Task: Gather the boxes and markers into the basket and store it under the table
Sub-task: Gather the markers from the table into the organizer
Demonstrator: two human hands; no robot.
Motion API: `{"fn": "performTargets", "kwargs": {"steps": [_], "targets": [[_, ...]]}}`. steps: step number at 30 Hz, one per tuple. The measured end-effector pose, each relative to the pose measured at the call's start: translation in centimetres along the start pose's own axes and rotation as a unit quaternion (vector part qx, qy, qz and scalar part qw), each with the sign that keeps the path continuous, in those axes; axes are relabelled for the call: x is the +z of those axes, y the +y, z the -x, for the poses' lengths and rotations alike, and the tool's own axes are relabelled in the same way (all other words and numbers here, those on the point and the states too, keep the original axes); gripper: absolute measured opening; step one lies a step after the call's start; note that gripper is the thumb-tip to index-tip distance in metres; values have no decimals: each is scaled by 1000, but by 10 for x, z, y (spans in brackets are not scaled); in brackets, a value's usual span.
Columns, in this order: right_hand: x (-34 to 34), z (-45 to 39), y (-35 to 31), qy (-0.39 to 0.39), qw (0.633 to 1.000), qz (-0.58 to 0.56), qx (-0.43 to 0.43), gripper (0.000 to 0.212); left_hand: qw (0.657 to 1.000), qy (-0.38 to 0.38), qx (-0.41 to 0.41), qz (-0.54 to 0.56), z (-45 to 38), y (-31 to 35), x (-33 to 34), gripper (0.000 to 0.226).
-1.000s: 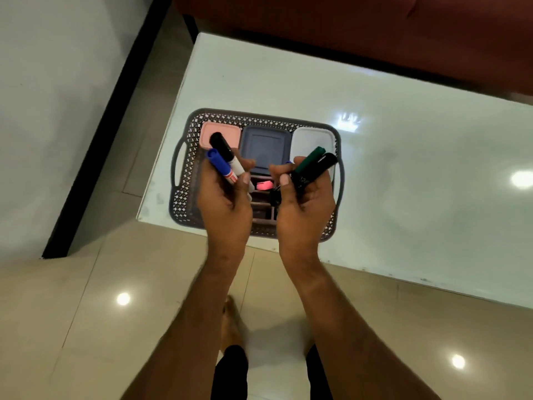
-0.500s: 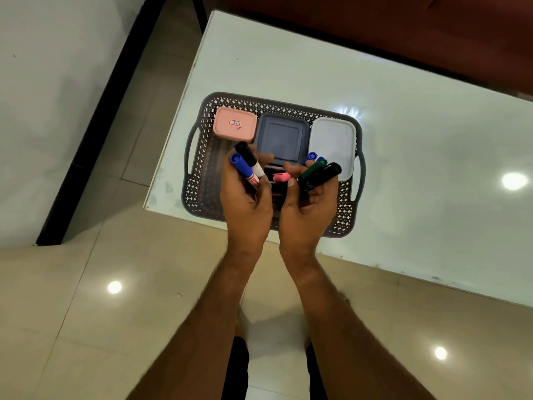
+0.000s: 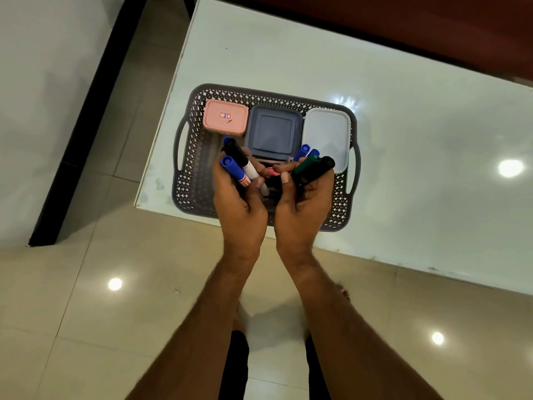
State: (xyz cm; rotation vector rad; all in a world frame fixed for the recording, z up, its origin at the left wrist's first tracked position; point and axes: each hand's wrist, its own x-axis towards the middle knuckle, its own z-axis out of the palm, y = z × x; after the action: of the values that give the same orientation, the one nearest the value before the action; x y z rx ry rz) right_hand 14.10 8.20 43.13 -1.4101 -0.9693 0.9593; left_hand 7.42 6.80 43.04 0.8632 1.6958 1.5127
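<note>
A grey perforated basket (image 3: 199, 157) with side handles sits at the near left corner of a glossy white table (image 3: 403, 140), its near edge at the table's rim. Along its far wall, from left, lie a pink box (image 3: 225, 117) bearing a small label, a dark grey box (image 3: 274, 131) and a pale grey box (image 3: 327, 137). Above the basket's near half, the person's left hand (image 3: 240, 203) is clenched around a blue-capped marker (image 3: 234, 170) and a black-capped marker (image 3: 239, 155). Just beside it, almost touching, the right hand (image 3: 302, 206) grasps a bundle of markers: a green marker (image 3: 307, 164), a black marker (image 3: 320, 168) and two blue caps (image 3: 302, 151) behind them. A pink item between the hands is too hidden to identify. Beige tiled floor (image 3: 86, 313) lies below
</note>
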Motion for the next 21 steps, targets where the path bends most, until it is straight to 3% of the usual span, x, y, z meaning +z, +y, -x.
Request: {"fn": "performTargets", "kwargs": {"steps": [4, 13, 17, 21], "targets": [[1, -3, 2, 3, 1000, -9, -15, 40, 999, 21, 9, 24, -8, 5, 6, 51], [-9, 3, 11, -53, 998, -33, -31, 23, 999, -43, -7, 4, 0, -13, -2, 48], [-10, 3, 17, -80, 996, -38, 0, 36, 998, -55, -14, 5, -5, -19, -6, 48], [-14, -1, 21, -102, 994, -23, 23, 31, 996, -84, -21, 1, 0, -24, -7, 42]]}}
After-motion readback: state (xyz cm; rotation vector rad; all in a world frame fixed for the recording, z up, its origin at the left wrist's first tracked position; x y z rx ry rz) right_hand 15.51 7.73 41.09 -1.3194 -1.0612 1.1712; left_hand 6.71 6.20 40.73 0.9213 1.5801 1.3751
